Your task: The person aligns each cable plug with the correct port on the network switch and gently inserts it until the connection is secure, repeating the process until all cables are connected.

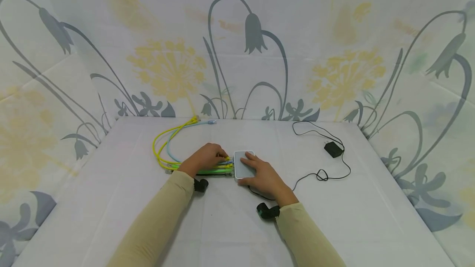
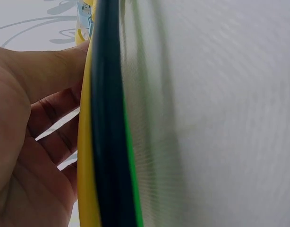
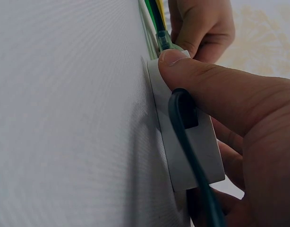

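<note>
A small white network switch [image 1: 243,170] with a grey top lies on the table between the hands. The right hand [image 1: 264,176] grips it, its thumb along the near side and fingers over the top. Several network cables run into its left side, with green cables [image 1: 213,172] nearest the person. At these plugs the left hand [image 1: 205,158] pinches a yellow network cable [image 1: 153,145], its fingertips close to the ports. In the left wrist view, a dark cable [image 2: 107,118] partly covers the fingers. A dark power cord [image 3: 180,132] enters the switch's near side in the right wrist view.
Yellow and light blue cables [image 1: 168,141] loop back at the left, their far plugs near the table's rear edge. A black power adapter [image 1: 333,149] lies at the right, its thin cord looping over the white tabletop [image 1: 230,234]. Flower-patterned cloth [image 1: 237,73] rises behind and at the sides.
</note>
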The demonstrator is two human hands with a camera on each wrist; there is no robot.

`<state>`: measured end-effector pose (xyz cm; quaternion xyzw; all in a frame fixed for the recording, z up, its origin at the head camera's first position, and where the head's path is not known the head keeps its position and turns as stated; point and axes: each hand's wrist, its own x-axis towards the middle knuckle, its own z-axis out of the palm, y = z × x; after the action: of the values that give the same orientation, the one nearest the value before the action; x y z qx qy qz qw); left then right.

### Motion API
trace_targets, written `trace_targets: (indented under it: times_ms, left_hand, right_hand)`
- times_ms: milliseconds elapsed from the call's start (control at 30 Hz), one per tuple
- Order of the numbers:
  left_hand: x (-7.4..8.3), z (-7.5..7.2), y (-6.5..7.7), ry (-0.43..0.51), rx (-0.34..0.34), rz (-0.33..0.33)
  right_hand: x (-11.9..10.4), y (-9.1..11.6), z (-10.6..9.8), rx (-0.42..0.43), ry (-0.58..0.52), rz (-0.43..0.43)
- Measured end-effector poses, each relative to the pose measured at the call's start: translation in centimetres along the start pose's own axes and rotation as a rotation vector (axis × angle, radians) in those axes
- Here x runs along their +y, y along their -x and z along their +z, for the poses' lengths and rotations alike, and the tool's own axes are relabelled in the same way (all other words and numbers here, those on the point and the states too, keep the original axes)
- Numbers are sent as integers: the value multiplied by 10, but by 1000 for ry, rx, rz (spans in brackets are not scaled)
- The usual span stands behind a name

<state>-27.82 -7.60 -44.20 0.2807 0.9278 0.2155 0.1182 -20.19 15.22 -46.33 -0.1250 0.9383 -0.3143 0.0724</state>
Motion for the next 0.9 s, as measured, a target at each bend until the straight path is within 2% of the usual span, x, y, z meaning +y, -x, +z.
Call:
trace_targets:
  times_ms: [133, 367, 733, 900]
  left_hand:
    - [-2, 1, 0, 6, -6, -5]
    - [-4, 0, 1, 16, 11, 27]
    - [-5, 4, -3, 61, 24, -12]
    - [-6, 3, -1, 59, 27, 0]
  right_hand:
    - [1, 0, 1, -3, 1, 2]
    - [3, -1, 1, 0, 6, -9]
    - [2, -1, 0, 0, 9, 0]
    - [2, -1, 1, 2, 3, -3]
